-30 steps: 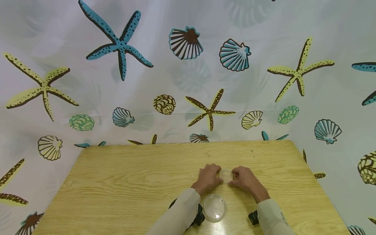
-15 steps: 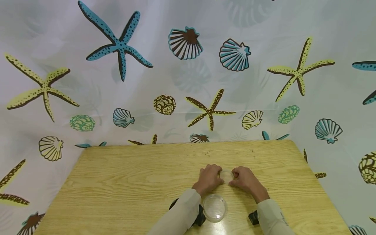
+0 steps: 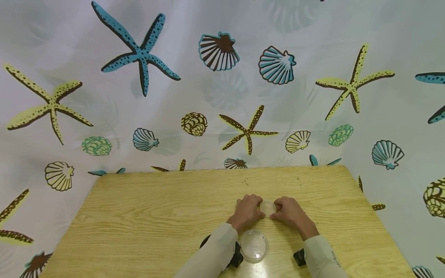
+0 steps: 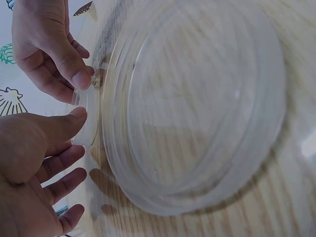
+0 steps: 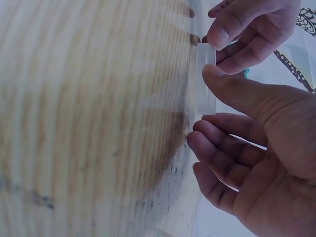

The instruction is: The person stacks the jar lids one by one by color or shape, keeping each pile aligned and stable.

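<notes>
A small clear round dish, like a Petri dish (image 3: 267, 209), lies on the wooden table between both hands. My left hand (image 3: 247, 210) grips its left side with curled fingers, the thumb nearer me. On the opposite side, my right hand (image 3: 289, 211) holds the rim between thumb and fingers. Seen edge-on in the right wrist view, the dish (image 5: 205, 96) is low-walled and translucent. Closer to me sits a larger clear round dish (image 3: 253, 246), untouched between the forearms. It fills much of the left wrist view, where its ringed wall (image 4: 271, 113) shows.
The light wood-grain table (image 3: 156, 216) reaches back to a white curtain (image 3: 174, 92) printed with starfish and shells. Black wrist devices (image 3: 236, 255) sit under both pale sleeves (image 3: 212, 253), either side of the larger dish.
</notes>
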Tool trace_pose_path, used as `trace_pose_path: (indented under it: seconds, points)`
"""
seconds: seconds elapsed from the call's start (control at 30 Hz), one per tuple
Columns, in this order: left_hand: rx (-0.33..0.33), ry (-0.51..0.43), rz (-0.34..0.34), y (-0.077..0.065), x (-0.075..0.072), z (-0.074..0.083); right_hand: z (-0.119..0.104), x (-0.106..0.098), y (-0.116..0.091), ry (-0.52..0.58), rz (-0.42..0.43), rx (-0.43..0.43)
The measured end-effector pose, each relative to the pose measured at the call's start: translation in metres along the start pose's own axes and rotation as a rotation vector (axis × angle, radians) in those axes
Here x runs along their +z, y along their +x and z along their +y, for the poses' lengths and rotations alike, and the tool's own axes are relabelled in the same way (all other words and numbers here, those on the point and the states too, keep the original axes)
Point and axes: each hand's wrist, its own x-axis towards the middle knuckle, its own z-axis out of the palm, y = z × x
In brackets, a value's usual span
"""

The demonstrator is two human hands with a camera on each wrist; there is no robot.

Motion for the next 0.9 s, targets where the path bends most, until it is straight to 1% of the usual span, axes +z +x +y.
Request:
trace_pose_path:
  seconds: [0.23,0.5,0.8,0.9]
  points:
    - [0.006,-0.002,0.008,0.001,-0.001,0.001,-0.001,-0.002,-0.001,-0.022,0.006,0.017]
    - [0.023,-0.004,0.010,0.000,-0.004,0.002,-0.003,-0.003,0.001,-0.075,0.009,0.007]
    - [0.027,0.027,0.005,-0.002,-0.008,0.003,-0.005,-0.006,-0.002,-0.088,0.008,0.007]
    - [0.030,0.020,0.002,-0.002,-0.010,0.004,-0.005,-0.007,-0.004,-0.089,0.009,0.004]
